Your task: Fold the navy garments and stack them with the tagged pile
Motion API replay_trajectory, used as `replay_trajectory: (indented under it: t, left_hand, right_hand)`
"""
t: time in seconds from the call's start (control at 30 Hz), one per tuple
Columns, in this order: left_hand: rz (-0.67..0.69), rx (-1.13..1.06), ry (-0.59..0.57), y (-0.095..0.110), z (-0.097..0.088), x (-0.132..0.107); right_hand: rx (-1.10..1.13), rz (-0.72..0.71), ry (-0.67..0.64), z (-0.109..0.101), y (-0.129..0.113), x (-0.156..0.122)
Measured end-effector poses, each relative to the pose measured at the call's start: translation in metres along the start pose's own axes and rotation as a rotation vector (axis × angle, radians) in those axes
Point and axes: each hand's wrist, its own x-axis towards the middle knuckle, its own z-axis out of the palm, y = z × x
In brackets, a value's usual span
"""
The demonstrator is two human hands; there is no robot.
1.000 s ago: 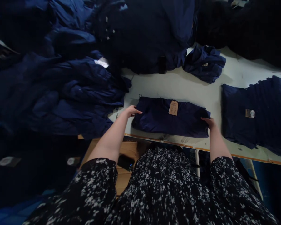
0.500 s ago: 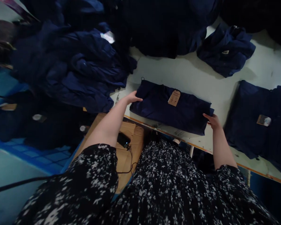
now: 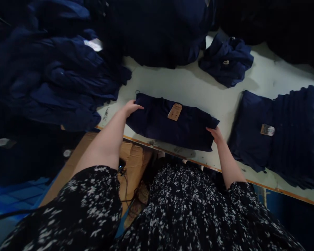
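Along the front edge of the white work table [image 3: 188, 83], we have a folded navy garment [image 3: 151, 122] lying flat, its kraft hang tag [image 3: 174, 112] facing up. Our left hand [image 3: 132, 107] rests open on one end, fingers flat on the cloth; our right hand [image 3: 215, 134] sits open at the opposite corner, fingers slightly spread, gripping nothing. Placed at both ends, they seem to keep the fold square. A tagged navy stack [image 3: 290, 139] lies to the right, a crumpled navy garment [image 3: 226, 61] lies beyond, and a navy heap [image 3: 54, 76] rises on the left.
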Motion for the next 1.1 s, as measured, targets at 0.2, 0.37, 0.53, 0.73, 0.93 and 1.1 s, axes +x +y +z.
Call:
replay_trajectory:
  t: [0.2,0.37,0.53,0.73,0.93,1.1]
  left_hand:
    - [0.395,0.415,-0.062,0.074,0.029,0.009]
    - [0.663,0.706,-0.147,0.166,0.071,-0.001]
    - [0.943,0.861,-0.205,0.254,0.127,-0.022]
    - [1.242,0.831,-0.22,0.333,0.206,-0.059]
    - [1.379,0.739,-0.177,0.389,0.274,-0.098]
    - [1.314,0.562,-0.207,0.441,0.334,-0.12]
  right_hand:
    - [-0.356,-0.185,0.255,-0.04,0.002,-0.021]
    - [-0.675,-0.202,0.39,-0.069,0.002,-0.065]
    - [-0.438,-0.256,0.515,-0.083,0.001,-0.109]
    - [-0.071,-0.272,0.839,-0.102,0.014,-0.158]
    - [0.07,-0.293,1.182,-0.122,0.03,-0.206]
    - [0.092,-0.301,1.341,-0.14,0.032,-0.206]
